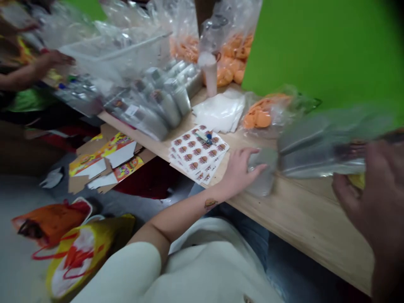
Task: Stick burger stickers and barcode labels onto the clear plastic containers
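My left hand [240, 168] lies on the table with thumb and fingers curved round the near-left side of a small clear plastic container [264, 170]. At the right, my right hand [369, 189] grips the end of a long, clear plastic container [322, 155] with a dark printed label; motion blurs it. Something yellow [358, 180] shows between that thumb and the fingers. Left of my left hand are sheets of round burger-logo stickers [197, 153], with a small blue-and-white item [206, 138] on top.
Clear packed containers [142, 109] and a large translucent bin [116, 57] crowd the table's left. Behind are white bags [221, 110], bagged orange lids [260, 118] and a stack of cups [208, 73]. A green panel [325, 46] stands behind. Another person's hand [58, 59] is far left.
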The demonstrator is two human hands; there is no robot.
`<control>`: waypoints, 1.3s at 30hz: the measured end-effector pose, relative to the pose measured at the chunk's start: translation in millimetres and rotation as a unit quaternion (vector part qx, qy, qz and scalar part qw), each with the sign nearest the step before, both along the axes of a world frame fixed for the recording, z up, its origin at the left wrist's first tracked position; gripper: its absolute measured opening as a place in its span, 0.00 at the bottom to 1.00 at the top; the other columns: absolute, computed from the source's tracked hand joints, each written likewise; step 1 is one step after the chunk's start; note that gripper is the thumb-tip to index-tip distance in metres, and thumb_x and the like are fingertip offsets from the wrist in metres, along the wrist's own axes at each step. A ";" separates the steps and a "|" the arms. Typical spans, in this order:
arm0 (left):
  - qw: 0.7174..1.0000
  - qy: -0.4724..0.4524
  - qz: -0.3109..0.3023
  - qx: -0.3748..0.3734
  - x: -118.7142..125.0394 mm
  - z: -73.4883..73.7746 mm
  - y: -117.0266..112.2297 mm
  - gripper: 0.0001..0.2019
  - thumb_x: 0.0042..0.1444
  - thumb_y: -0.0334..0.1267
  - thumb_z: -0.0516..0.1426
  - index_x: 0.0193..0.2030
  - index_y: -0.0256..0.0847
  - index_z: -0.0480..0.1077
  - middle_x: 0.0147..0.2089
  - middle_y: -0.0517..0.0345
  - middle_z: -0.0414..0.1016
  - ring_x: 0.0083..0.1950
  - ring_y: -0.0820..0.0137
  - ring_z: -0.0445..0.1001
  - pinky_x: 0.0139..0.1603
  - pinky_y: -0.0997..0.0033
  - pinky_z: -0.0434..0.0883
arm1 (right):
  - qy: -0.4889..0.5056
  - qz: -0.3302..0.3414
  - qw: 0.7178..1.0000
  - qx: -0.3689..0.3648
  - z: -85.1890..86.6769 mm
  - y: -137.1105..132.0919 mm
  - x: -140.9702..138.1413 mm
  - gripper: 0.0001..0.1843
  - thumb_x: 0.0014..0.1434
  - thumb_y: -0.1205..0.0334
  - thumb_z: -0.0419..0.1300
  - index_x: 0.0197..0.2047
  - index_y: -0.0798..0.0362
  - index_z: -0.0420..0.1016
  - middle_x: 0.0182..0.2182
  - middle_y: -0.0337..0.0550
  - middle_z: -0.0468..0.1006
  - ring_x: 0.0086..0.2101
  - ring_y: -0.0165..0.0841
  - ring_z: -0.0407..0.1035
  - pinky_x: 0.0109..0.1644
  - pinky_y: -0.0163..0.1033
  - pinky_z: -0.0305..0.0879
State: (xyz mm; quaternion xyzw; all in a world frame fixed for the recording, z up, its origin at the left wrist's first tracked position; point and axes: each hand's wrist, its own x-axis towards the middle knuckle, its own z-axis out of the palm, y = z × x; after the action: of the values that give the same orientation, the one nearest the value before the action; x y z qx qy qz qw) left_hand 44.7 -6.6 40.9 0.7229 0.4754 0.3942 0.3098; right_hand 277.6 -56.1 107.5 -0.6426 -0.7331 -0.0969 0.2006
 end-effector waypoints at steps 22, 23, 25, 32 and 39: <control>0.985 -0.102 -0.045 -0.131 21.0 -3.4 17.3 0.09 0.52 0.35 0.57 0.41 0.43 0.70 0.43 0.56 0.73 0.46 0.61 0.71 0.49 0.59 0.69 | 0.130 0.309 0.940 -0.060 -9.8 -27.3 -176.8 0.10 0.57 0.63 0.55 0.42 0.48 0.73 0.54 0.44 0.68 0.60 0.45 0.51 0.61 0.61 0.49; 0.982 -0.111 -0.048 -0.145 20.0 -5.7 19.2 0.09 0.51 0.33 0.57 0.41 0.41 0.70 0.43 0.55 0.74 0.46 0.61 0.71 0.50 0.60 0.69 | 0.154 0.311 0.936 -0.063 -11.4 -28.8 -178.6 0.09 0.57 0.65 0.55 0.39 0.47 0.74 0.52 0.42 0.69 0.59 0.44 0.53 0.61 0.60 0.51; 0.974 -0.134 -0.070 -0.168 13.0 -9.6 22.2 0.10 0.52 0.31 0.56 0.42 0.37 0.70 0.44 0.53 0.74 0.46 0.64 0.72 0.50 0.62 0.68 | 0.214 0.315 0.921 -0.077 -13.6 -36.1 -170.8 0.09 0.57 0.66 0.55 0.36 0.46 0.75 0.50 0.42 0.71 0.56 0.41 0.57 0.57 0.55 0.58; 0.975 -0.100 -0.186 -0.062 -29.5 -20.2 3.1 0.23 0.54 0.40 0.56 0.57 0.41 0.60 0.59 0.47 0.63 0.60 0.61 0.62 0.59 0.56 0.60 | 0.471 -0.030 0.879 -0.071 -47.9 -34.6 -79.6 0.12 0.56 0.59 0.56 0.44 0.44 0.71 0.33 0.40 0.76 0.34 0.35 0.71 0.40 0.46 0.69; 0.960 -0.022 -0.277 0.022 -20.6 -42.2 -2.9 0.37 0.50 0.37 0.60 0.64 0.43 0.47 0.62 0.45 0.59 0.65 0.59 0.54 0.64 0.55 0.53 | 0.524 0.022 0.831 -0.186 -84.7 10.1 -62.0 0.34 0.52 0.57 0.59 0.61 0.51 0.53 0.27 0.36 0.73 0.31 0.31 0.70 0.40 0.42 0.68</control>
State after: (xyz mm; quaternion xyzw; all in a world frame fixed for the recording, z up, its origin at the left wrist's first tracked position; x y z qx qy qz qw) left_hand 24.0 -9.5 -1.3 0.8241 0.2405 0.3193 0.4013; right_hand 215.6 -46.0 22.8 -0.6056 -0.5361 0.3973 0.4336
